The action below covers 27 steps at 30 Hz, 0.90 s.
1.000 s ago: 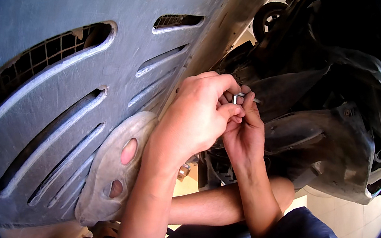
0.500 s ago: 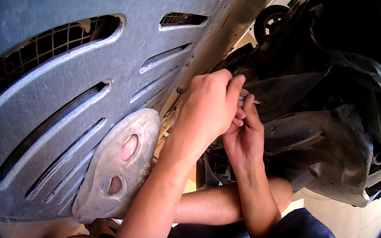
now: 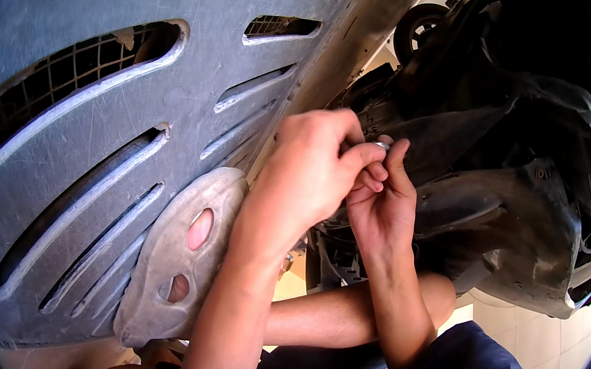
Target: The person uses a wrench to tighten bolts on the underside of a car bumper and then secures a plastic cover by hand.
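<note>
Close together in the middle of the view, my two hands meet at a small silvery metal piece (image 3: 381, 145), possibly a bolt, mostly hidden by fingers. My left hand (image 3: 315, 163) is closed, its thumb and curled forefinger pinching the piece's left side. From below, my right hand (image 3: 385, 210) reaches up with its palm partly showing, thumb and bent fingers closed about the piece's other end. A grey slotted metal panel (image 3: 97, 151) rises to the left of the hands. Dark underbody parts (image 3: 453, 134) of a vehicle lie just beyond and to their right.
A pale plate (image 3: 183, 236) with oval holes stands against the panel, left of my left forearm. A torn black plastic liner (image 3: 503, 232) hangs at the right. Farther back is a wheel (image 3: 418, 30). Light floor tiles (image 3: 546, 331) show at lower right.
My left hand has turned slightly and its thumb has dropped onto the metal piece. My right hand has shifted a little right, and the piece now shows at a different angle.
</note>
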Tool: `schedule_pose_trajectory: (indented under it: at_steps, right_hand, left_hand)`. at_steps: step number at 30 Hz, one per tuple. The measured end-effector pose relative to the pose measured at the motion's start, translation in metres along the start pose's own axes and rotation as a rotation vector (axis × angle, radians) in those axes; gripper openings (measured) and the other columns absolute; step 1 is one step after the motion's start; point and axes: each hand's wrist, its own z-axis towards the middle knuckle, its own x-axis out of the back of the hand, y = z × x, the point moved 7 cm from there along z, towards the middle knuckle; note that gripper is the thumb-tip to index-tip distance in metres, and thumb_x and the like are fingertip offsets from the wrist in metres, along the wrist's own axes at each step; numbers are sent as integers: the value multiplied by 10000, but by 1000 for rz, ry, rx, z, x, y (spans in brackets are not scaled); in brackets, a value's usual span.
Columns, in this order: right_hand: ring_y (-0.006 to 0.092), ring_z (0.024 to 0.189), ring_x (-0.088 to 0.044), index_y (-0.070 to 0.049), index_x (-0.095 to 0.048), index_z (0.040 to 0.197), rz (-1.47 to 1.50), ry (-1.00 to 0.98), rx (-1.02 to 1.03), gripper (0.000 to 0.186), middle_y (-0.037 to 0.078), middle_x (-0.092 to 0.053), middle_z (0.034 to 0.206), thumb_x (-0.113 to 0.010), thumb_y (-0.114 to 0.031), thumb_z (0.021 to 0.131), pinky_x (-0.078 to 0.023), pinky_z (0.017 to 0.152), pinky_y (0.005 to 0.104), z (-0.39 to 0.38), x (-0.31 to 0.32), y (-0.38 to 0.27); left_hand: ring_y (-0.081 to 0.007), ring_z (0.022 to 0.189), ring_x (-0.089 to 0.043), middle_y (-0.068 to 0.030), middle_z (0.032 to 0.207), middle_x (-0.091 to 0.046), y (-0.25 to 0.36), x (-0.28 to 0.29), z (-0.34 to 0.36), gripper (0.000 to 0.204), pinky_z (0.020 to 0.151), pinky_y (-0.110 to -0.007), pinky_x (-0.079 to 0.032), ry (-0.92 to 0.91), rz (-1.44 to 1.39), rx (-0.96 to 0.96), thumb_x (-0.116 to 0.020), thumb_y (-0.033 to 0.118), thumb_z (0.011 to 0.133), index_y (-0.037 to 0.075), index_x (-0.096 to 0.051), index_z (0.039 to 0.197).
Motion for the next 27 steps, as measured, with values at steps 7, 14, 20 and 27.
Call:
schedule_pose_trajectory:
  at_steps: [7,14,20,27]
  right_hand:
    - [86,719,-460,-16,-580,1078,-123,109,19,259,13,-545,820,-534,-255,990,-448,679,225,3,7,8]
    - [116,869,-578,-35,-570,1120,-95,36,14,273,32,-612,929,-507,-271,999,-496,844,282,2,10,1]
    - [217,1161,-543,-30,-551,1176,-17,-64,-28,351,117,-574,1205,-505,-322,989,-436,1041,368,1,6,9]
    - [94,768,-460,-73,-547,1058,-101,117,-17,257,0,-494,827,-462,-312,1015,-445,743,257,-6,11,10]
  left_hand:
    - [-277,589,-657,-170,658,-651,-8,-7,2,229,558,-357,-500,103,324,-42,-609,142,885,-41,-620,748]
    - [-227,507,-546,-114,692,-637,9,1,-1,142,513,-339,-461,65,273,-46,-695,99,809,-27,-634,835]
    - [-168,661,-635,-109,802,-640,13,0,-3,235,605,-274,-512,-41,175,-230,-742,16,745,-21,-670,965]
    - [-191,567,-643,-141,722,-608,4,-10,4,116,525,-314,-504,81,151,-179,-682,41,840,-61,-628,840]
